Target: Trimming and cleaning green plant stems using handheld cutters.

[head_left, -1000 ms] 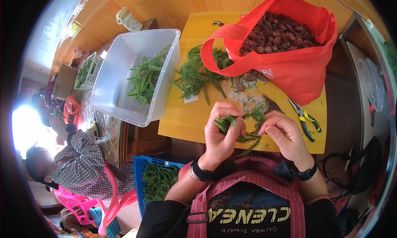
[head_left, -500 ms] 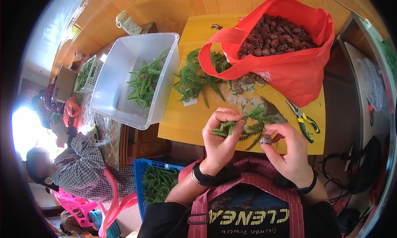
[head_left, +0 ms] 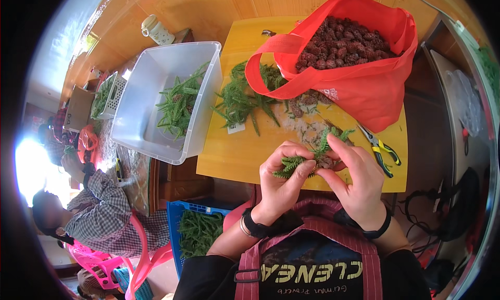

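Note:
Above the near edge of the yellow board, my left hand [head_left: 284, 177] pinches a green artificial pine sprig [head_left: 290, 165] between thumb and fingers. My right hand [head_left: 359, 180] meets it from the other side, its thumb and a finger on a small brown pine cone [head_left: 326, 160] set against the sprig's stem. Its index finger reaches up along the upper needles. Part of the stem is covered by my fingers. Past my hands lie a heap of loose green sprigs [head_left: 242, 99] and a few cones [head_left: 297, 109] among scattered bits.
A red cloth bag [head_left: 364, 102] full of pine cones stands at the far right of the yellow board [head_left: 229, 159]. Yellow-black pliers [head_left: 383, 151] lie right of my hands. Left are a clear plastic bin [head_left: 133, 128] with sprigs, a blue crate [head_left: 174, 222] of greenery and a seated person [head_left: 104, 216].
My right hand has brought the pine cone leftward and in against the sprig. My left hand keeps its pinch. The view has shifted slightly.

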A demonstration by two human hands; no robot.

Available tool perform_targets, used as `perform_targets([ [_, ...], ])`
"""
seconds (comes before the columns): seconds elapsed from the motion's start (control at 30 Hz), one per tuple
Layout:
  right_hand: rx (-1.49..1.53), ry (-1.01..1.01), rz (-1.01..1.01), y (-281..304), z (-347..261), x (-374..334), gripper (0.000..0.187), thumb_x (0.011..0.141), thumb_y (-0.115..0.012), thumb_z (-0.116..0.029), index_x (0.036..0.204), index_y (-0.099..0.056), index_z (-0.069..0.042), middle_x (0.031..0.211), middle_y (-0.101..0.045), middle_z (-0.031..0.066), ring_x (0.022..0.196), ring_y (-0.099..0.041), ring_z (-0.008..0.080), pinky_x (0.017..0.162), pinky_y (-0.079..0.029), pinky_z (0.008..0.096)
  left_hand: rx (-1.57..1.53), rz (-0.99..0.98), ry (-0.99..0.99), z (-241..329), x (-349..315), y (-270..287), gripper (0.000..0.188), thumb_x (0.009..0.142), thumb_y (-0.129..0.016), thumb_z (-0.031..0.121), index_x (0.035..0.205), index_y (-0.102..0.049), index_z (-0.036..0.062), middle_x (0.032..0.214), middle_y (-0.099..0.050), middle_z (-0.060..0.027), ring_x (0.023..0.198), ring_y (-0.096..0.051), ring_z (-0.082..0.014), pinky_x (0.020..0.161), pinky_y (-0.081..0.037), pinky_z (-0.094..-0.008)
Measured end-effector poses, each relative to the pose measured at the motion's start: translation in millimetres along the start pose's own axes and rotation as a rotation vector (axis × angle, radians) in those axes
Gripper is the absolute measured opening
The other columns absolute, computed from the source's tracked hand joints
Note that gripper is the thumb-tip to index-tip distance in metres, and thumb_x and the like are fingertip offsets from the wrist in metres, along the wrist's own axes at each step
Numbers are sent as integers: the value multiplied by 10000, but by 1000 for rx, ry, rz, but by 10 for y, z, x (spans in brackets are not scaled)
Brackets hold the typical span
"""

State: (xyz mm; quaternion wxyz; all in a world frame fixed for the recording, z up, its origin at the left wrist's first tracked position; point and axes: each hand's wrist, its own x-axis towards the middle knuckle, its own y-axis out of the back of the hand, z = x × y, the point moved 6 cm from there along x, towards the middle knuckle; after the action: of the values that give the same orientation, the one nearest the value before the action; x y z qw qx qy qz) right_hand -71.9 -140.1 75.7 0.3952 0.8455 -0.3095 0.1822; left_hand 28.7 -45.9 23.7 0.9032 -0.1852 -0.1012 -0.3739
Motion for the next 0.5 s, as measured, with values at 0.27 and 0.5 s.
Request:
perform_targets([
  [0.27,-62,11,21,-3,-28,19,553,632,-731,18,1157,-577,-61,794,-545,78,663,-569,198,579,-466,280,-28,-10,44,-11,2,3,131,816,-600,-52,939,-577,-13,888,-560,-48,800,-526,-94,699,-435,-212],
  [0.5,-132,32,-80,-23,-53,112,515,633,-722,14,1125,-591,-66,786,-524,73,660,-552,212,565,-452,303,-35,-66,152,-50,26,31,111,832,-598,-21,940,-578,-7,876,-558,-39,796,-527,-94,696,-433,-210],
])
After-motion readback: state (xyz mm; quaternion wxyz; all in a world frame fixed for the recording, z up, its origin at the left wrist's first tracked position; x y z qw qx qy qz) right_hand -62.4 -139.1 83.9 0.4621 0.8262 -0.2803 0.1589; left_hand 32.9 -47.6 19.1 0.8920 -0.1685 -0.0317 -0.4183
